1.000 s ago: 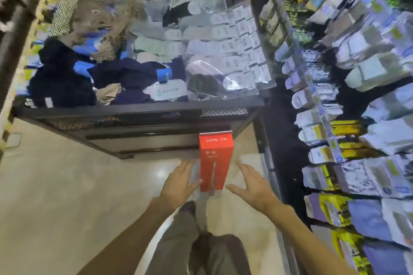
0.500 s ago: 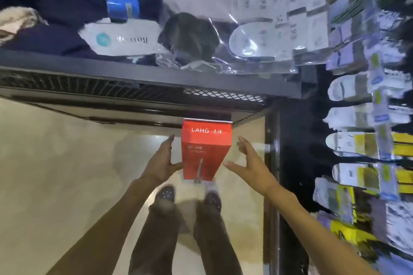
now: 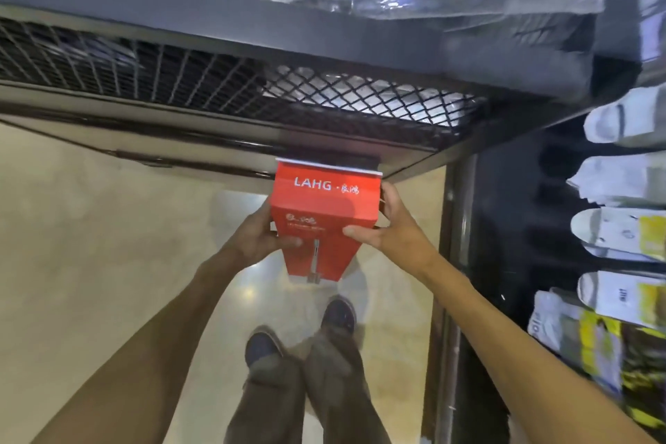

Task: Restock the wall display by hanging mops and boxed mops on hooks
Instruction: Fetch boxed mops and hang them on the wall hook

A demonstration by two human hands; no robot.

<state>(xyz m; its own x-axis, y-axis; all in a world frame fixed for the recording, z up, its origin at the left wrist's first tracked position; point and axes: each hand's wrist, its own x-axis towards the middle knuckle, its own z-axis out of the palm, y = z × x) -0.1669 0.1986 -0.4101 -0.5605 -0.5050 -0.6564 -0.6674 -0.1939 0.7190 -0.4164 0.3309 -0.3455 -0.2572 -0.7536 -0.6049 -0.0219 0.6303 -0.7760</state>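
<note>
While my left hand (image 3: 257,236) and right hand (image 3: 391,227) clasp the upright boxed mop (image 3: 322,216) between them, its long axis runs floorward, both equally near.

One view is given, taken from the person's head. The floor (image 3: 90,263) is looked at almost straight down, from high up. The shoes (image 3: 338,314) are seen far below, the rack (image 3: 216,25) close above.

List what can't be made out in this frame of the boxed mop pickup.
- Head view: the red box has its lower end foreshortened, so whether it rests on the floor is unclear.
- Left hand and right hand: fingers hidden behind the box.
- No hooks in view.
- Small print on the box: too small.
- Bin contents: blurred, cut off by the top edge.
</note>
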